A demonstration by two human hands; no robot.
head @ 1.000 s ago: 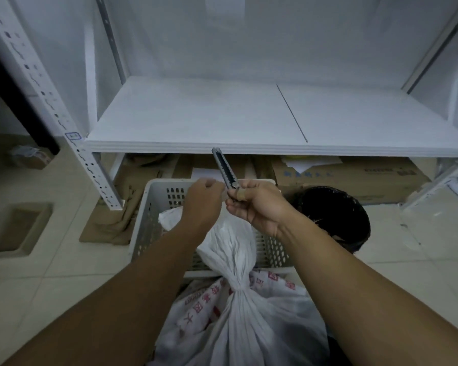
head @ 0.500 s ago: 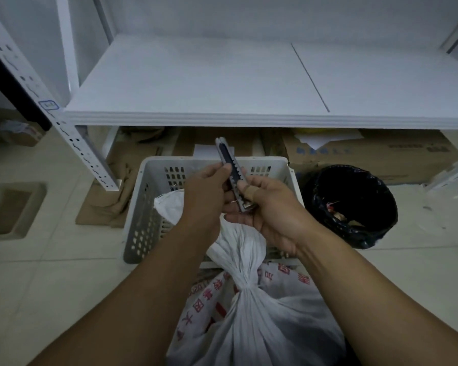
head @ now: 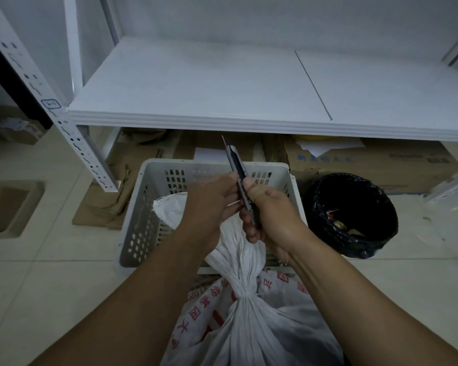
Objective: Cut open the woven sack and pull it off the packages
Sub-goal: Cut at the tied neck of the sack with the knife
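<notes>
head view: the right hand [head: 273, 217] is wrapped round the handle of a slim dark grey utility knife [head: 237, 170], blade tip up. the left hand [head: 209, 207] pinches the knife's body. below them the white woven sack with red print [head: 262, 336] stands knotted, its neck leaning into the grey perforated plastic basket [head: 140, 220].

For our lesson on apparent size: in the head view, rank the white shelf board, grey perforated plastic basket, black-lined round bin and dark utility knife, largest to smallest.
1. white shelf board
2. grey perforated plastic basket
3. black-lined round bin
4. dark utility knife
</notes>
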